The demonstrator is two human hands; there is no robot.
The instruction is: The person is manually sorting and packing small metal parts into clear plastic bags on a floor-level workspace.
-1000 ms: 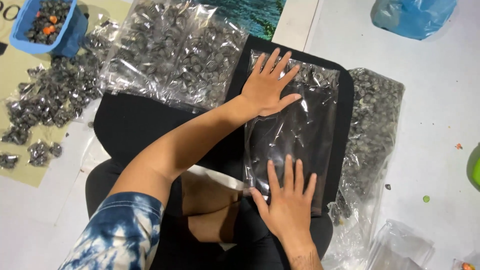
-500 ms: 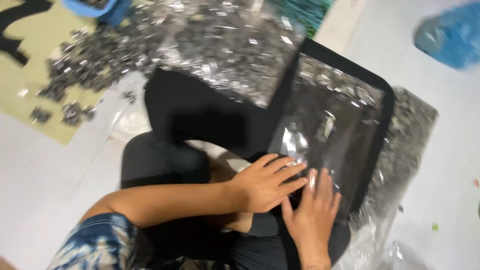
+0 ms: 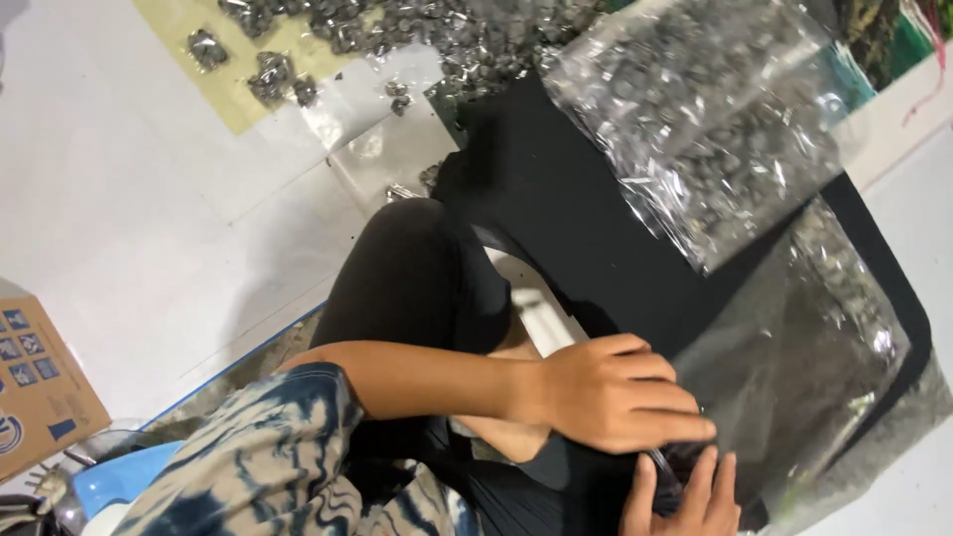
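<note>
Two hands are at work at the bottom of the view; the left hand (image 3: 615,397) lies palm down with its fingers curled over the near edge of one clear plastic bag (image 3: 794,377), pressing on it rather than clamped round it; the right hand (image 3: 685,496) shows only in part at the lower edge, its fingers spread and raised against the same edge of the bag, and whether it pinches the plastic I cannot tell. The bag lies flat on a black board (image 3: 566,199) across the person's lap; it is see-through, shiny and creased, with pale glints across it, and looks nearly empty, with a scatter of small grey bits near its far side. A second, fuller bag (image 3: 715,119) of small grey pieces lies on the far part of the board, overlapping the first bag's far corner. More small packets (image 3: 268,69) lie loose on a yellow sheet (image 3: 189,40) on the white floor; one cardboard box (image 3: 40,387) sits at the left edge.
</note>
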